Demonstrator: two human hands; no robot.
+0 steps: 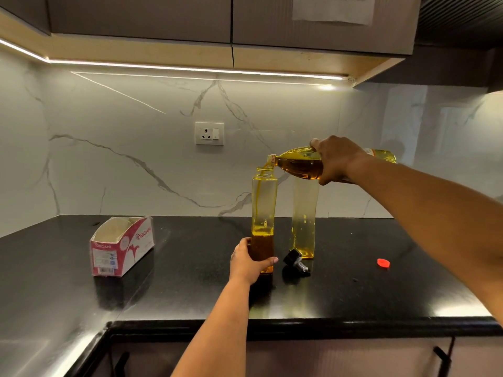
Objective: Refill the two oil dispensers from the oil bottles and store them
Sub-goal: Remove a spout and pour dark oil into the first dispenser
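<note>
While oil runs in a thin stream from tipped oil bottle into open neck of front dispenser, centre of frame, on black countertop. Right hand wrapped around bottle's middle, holding it near horizontal, mouth just above dispenser's rim. Left hand clasped around dispenser's base, steadying it. Filled only about a quarter, judging by dark band at bottom. Second dispenser just behind and to right, standing apart, untouched, apparently low on oil too. Black pourer cap lying on its side below it, red bottle cap further right, open tissue box at left.

Likely tall, narrow and top-heavy when empty, so easy to tip: best gripped low, as now. Walls clear and rigid, whether glass or hard plastic cannot be told; probably breakable, and slick if oil dribbles down outside. Growing heavier as level rises. Bottle looks thin, squeezable plastic: firm but gentle hold around waist, or flow could surge past narrow neck
</note>
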